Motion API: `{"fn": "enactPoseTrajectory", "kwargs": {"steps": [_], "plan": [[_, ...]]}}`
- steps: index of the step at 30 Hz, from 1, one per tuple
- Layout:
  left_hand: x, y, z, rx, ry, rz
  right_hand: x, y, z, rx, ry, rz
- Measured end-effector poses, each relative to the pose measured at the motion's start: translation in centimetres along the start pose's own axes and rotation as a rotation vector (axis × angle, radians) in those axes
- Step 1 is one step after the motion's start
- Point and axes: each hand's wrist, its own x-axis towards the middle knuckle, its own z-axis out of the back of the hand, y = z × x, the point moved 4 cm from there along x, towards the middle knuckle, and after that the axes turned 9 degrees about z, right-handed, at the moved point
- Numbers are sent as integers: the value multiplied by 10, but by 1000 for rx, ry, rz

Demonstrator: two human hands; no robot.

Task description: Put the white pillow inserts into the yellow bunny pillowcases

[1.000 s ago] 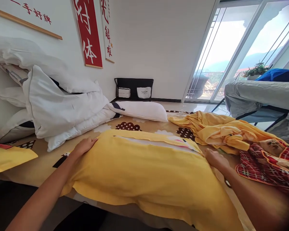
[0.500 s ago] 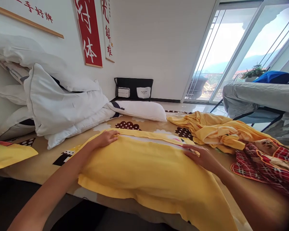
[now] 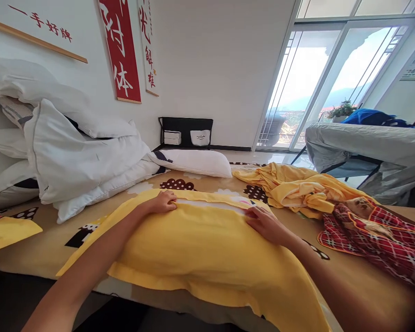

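In front of me a yellow pillowcase (image 3: 193, 240) lies on the bed, plump with a pillow inside. A white strip of the pillow (image 3: 210, 206) shows through the long opening along its far side. My left hand (image 3: 163, 202) has its fingers curled on the opening's edge at the left end. Toward the right end of the opening, my right hand (image 3: 265, 223) pinches the pillowcase edge, with its fingertips partly hidden.
White pillows (image 3: 90, 157) are piled at the left, and another white pillow (image 3: 197, 162) lies beyond. Crumpled yellow cloth (image 3: 293, 186) and red plaid fabric (image 3: 376, 226) lie at the right. More yellow fabric (image 3: 10, 233) sits at the left edge. A covered table (image 3: 363, 138) stands farther back.
The view has shifted slightly. My right hand has moved a little left along the opening, its fingers drawn closer together. My left hand stays at the left end.
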Motion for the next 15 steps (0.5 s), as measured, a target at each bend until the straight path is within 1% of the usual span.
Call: {"fn": "enactPoseTrajectory", "kwargs": {"steps": [2, 4, 5, 7, 9, 10, 12, 15], "plan": [[3, 3, 3, -24, -2, 3, 3, -4, -1, 42, 90, -70], [5, 6, 4, -55, -17, 27, 6, -7, 0, 22, 127, -63], [6, 8, 4, -64, -22, 39, 8, -7, 1, -15, 112, -28], [8, 8, 3, -47, -36, 41, 10, -5, 3, -134, 35, 48], [10, 5, 1, 15, -70, 2, 11, 0, 3, -256, -31, 94], [10, 4, 0, 50, -97, -22, 11, 2, 1, -304, -37, 108], [8, 2, 0, 126, -156, -45, 10, 6, -4, -370, 3, 120], [3, 4, 0, 243, -215, 8, 8, 6, -8, -442, 61, 62]]}}
